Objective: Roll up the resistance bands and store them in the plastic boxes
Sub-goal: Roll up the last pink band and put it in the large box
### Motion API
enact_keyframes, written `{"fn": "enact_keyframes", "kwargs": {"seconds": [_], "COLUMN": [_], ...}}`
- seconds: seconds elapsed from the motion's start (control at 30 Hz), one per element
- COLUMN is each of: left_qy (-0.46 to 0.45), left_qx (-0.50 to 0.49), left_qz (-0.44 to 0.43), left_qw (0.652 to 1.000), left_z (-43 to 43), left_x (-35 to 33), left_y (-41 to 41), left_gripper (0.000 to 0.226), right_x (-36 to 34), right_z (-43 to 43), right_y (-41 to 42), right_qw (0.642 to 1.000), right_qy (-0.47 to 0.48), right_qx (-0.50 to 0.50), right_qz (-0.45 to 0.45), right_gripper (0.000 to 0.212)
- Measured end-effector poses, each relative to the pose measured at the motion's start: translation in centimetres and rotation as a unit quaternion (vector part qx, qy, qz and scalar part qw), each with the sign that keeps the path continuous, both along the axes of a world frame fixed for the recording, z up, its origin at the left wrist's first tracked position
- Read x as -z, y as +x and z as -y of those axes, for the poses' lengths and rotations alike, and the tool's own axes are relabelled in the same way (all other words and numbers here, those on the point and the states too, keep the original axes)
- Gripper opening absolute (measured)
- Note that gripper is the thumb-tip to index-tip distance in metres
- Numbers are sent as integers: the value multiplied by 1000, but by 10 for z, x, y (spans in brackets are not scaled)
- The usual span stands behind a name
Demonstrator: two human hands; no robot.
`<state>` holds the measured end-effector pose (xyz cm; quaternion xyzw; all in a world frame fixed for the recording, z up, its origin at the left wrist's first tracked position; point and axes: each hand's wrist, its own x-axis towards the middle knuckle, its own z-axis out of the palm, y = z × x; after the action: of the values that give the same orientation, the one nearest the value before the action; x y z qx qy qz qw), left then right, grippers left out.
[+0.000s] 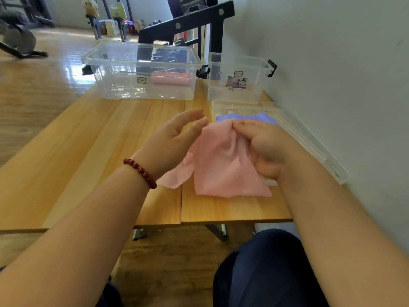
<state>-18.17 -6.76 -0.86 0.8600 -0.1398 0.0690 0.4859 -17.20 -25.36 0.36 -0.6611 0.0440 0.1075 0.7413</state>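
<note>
Looking down at a pale wooden worktop (pixel 88 151), a seated person handles a loose pink band (pixel 221 169) at the centre of the frame. The right hand (pixel 267 149) pinches the band's bunched top edge between thumb and curled fingers (pixel 254 126), lifting it so that the thin, matte, rubbery sheet drapes in soft creases, with its lower edge lying on the worktop. The left hand (pixel 174 138) has a dark red bead bracelet (pixel 140 172) at the wrist. It hovers just left of the band with fingers relaxed and spread, grasping nothing. Whether its fingertips brush the band cannot be told. Just beyond the right hand, a purple band (pixel 245 118) lies flat and unrolled on a shallow clear lid (pixel 309 147) at the right of the frame. In the upper centre stands a large clear box (pixel 124 85), rectangular with glossy see-through walls. Inside it rests a rolled pink band (pixel 170 77), a neat smooth cylinder lying on its side. To the right of that box is a small clear box (pixel 239 94) with black side latches and a paper label, and it appears to hold nothing. The task seems to be at an early stage: one band is rolled and stored, the pink band in hand is not yet rolled, and the purple band is untouched.
</note>
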Motion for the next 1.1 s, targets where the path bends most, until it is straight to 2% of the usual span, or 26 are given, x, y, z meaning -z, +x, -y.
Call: {"fn": "enact_keyframes", "kwargs": {"seconds": [0.1,0.23,0.3,0.37,0.47,0.57,0.63,0.7,0.77,0.83,0.9,0.97,1.03,1.1], "left_qy": [-93,-53,-85,-144,-204,-260,-276,-289,-257,-153,-77,-92,-92,-19], "left_qx": [49,57,38,27,28,40,37,33,10,-43,-66,-38,-35,-66], "left_qz": [-80,-94,-89,-94,-103,-110,-107,-107,-96,-59,-34,-49,-50,-24], "left_qw": [991,992,992,985,973,958,955,951,962,986,994,994,994,997], "left_z": [0,-9,-14,-21,-30,-31,-31,-32,-32,-29,-26,-23,-22,-24], "left_x": [-2,4,6,7,5,2,2,4,4,5,7,9,10,11], "left_y": [-2,6,9,12,13,12,11,10,8,7,6,3,1,4], "left_gripper": [64,40,23,19,15,14,18,19,18,14,12,26,35,36], "right_x": [-1,-2,-6,-7,-2,2,3,1,-2,-5,-2,3,7,10], "right_z": [-3,-3,1,10,22,24,24,27,30,31,32,33,36,40], "right_y": [3,2,-3,-6,-6,-3,-3,-4,-6,-7,-4,1,5,9], "right_qw": [992,975,950,929,944,970,986,992,993,987,954,909,879,852], "right_qy": [-113,-187,-277,-343,-310,-217,-138,-112,-109,-159,-291,-388,-432,-466], "right_qx": [2,-30,-53,-78,-36,19,16,2,-22,-19,20,65,96,121], "right_qz": [64,112,132,118,102,106,88,63,37,32,75,134,177,205], "right_gripper": [18,23,27,32,18,23,21,19,21,20,16,12,8,8]}}
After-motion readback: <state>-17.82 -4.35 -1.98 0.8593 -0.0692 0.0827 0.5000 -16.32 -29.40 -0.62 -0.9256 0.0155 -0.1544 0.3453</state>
